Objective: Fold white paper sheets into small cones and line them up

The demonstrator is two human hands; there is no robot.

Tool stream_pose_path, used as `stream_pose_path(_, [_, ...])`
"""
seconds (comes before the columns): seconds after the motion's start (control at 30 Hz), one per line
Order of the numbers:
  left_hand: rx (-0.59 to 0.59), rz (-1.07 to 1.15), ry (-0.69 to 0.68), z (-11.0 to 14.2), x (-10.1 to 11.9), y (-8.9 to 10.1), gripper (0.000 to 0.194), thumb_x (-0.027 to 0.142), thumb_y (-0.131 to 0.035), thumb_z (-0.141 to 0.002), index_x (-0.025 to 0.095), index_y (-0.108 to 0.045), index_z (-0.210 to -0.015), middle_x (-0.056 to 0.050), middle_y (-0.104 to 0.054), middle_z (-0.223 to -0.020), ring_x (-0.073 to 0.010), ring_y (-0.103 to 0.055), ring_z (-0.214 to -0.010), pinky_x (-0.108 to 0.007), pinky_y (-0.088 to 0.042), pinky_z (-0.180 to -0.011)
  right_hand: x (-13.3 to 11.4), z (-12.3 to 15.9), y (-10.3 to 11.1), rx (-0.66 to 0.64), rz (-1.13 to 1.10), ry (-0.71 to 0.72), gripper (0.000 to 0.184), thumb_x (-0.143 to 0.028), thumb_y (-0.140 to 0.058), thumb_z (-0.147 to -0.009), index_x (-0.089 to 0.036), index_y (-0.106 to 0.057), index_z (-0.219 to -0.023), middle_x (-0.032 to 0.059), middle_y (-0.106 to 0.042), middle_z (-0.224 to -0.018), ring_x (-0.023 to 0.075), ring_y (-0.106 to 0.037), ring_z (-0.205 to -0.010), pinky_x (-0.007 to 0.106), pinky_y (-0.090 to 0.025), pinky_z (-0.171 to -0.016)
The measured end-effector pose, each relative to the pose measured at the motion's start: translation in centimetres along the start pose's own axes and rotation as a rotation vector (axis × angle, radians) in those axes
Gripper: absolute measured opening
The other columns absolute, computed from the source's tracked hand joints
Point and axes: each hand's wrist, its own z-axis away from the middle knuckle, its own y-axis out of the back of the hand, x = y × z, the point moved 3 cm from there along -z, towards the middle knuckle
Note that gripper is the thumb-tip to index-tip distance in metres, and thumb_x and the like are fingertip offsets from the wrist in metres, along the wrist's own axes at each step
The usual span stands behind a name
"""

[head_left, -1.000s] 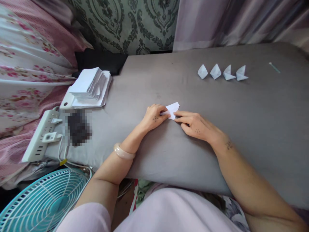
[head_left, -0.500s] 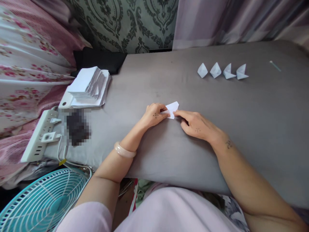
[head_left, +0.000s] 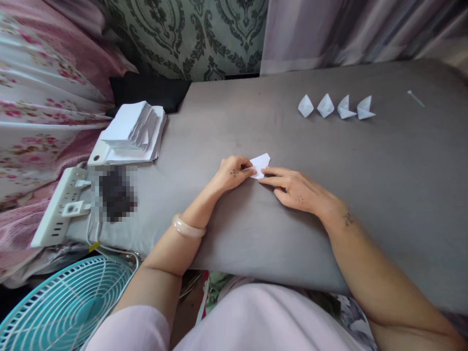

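Note:
A small folded white paper (head_left: 262, 160) lies on the grey cloth-covered surface in front of me. My left hand (head_left: 234, 174) is closed on its left end, with the thumb on top and the other fingertips partly hidden behind it. From the right, my right hand (head_left: 295, 189) touches the paper's lower right edge with its index and middle fingertips. Those two fingers are stretched out and slightly apart, and the rest are tucked lower. Farther back on the right stand several folded white paper shapes (head_left: 325, 106) in a row.
At the left, a stack of white paper sheets (head_left: 126, 124) rests near a black folded item (head_left: 151, 92). Below are a power strip (head_left: 54, 209), a pixelated dark object (head_left: 117, 195) and a turquoise fan (head_left: 73, 302). A thin stick (head_left: 416, 99) lies far right.
My right hand's middle finger has stretched out from its curled position to the paper's lower edge, beside the index finger. My left hand keeps its hold, and the paper has barely moved.

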Motion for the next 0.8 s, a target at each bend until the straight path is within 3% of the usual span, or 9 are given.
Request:
stream_pose_path(0.37, [-0.006,0.024,0.01,-0.07,-0.14,-0.09,0.022,0.035,-0.059,-0.08,0.017,-0.072,-0.084,-0.002,-0.065,-0.073,-0.0129,-0.051,-0.068,-0.025,-0.039,-0.065,0.33,0.17,-0.07,-0.038,0.004,0.031,0.05,-0.006,-0.046,-0.079,-0.032,-0.071,-0.113,-0.0021,-0.057,-0.138,0.0222,-0.061,-0.117,0.034,-0.05,-0.098])
stream_pose_path(0.63, [0.015,0.017,0.018,-0.02,-0.13,-0.15,0.022,0.036,-0.06,-0.08,0.017,-0.072,-0.082,-0.001,-0.065,-0.072,-0.0132,-0.052,-0.067,-0.025,-0.039,-0.064,0.17,0.24,-0.16,-0.02,0.004,0.003,0.06,-0.005,-0.045,-0.078,-0.029,-0.06,-0.131,0.0022,-0.052,-0.143,0.0238,-0.057,-0.123,0.038,-0.046,-0.104])
stream_pose_path(0.8, [0.03,0.005,0.027,0.04,0.11,-0.09,0.02,0.034,-0.062,-0.08,0.017,-0.071,-0.082,-0.002,-0.067,-0.074,-0.0145,-0.055,-0.07,-0.027,-0.04,-0.068,0.22,0.18,-0.5,-0.037,0.032,0.001,0.058,-0.006,-0.045,-0.078,-0.025,-0.061,-0.13,0.0052,-0.052,-0.142,0.0256,-0.055,-0.123,0.041,-0.047,-0.104])
